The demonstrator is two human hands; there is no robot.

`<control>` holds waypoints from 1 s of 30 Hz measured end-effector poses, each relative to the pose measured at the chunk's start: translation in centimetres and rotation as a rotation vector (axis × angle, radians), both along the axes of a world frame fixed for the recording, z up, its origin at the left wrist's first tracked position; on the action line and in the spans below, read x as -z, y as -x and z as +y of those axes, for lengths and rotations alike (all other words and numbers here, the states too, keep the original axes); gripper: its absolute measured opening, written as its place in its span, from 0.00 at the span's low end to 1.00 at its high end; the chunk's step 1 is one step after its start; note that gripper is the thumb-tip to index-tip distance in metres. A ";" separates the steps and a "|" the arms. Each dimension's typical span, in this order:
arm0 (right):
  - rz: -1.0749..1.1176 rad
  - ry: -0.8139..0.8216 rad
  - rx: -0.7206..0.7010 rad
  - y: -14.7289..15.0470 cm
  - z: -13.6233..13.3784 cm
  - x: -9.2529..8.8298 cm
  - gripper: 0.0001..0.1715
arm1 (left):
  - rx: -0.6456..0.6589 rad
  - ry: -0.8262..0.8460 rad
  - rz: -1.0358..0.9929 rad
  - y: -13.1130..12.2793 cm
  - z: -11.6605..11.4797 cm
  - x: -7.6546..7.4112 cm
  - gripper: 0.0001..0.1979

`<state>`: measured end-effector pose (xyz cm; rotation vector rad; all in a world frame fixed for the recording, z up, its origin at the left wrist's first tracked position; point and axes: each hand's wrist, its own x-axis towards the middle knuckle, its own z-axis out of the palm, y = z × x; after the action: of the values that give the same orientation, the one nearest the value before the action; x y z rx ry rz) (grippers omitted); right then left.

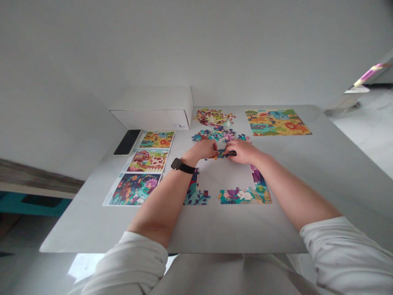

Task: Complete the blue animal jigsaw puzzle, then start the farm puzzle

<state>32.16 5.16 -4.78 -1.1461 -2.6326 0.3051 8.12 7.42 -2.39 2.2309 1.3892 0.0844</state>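
Observation:
Both hands work at a dark, colourful strip of joined puzzle pieces [220,155] on the table, the far side of a partly built frame. My left hand [205,148], with a black watch on its wrist, has its fingertips closed on the strip's left part. At the strip's right part, my right hand [241,150] pinches a dark puzzle piece. Nearer me lie a lower-left corner section [196,197] and a lower-right section with a white animal [245,195], with a gap between them. Loose teal and purple puzzle pieces [218,133] lie just beyond my hands.
A white box [153,119] stands at the back left, a phone [127,142] before it. Three picture sheets, the nearest a dark forest scene [134,189], lie left of my left arm. Reddish loose pieces [211,117] and a finished animal puzzle [278,122] are farther back.

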 end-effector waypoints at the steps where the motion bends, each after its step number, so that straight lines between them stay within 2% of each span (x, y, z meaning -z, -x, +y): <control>1: 0.004 -0.002 -0.001 0.0 0.0 0.0 0.16 | 0.003 -0.001 0.004 0.0 0.0 0.0 0.07; 16: -0.024 0.022 -0.007 -0.7 0.4 -0.5 0.15 | -0.045 -0.071 0.048 -0.5 -0.3 0.4 0.11; 22: 0.012 0.031 -0.062 -0.6 0.6 -0.3 0.14 | -0.029 -0.054 0.035 -0.2 -0.1 0.1 0.10; 30: 0.051 0.049 -0.050 -0.3 0.6 0.3 0.15 | -0.012 -0.007 0.029 0.4 0.6 0.3 0.08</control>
<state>32.47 5.79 -5.12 -1.0746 -2.6260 0.4056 7.71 8.05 -2.73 2.2385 1.4194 0.0621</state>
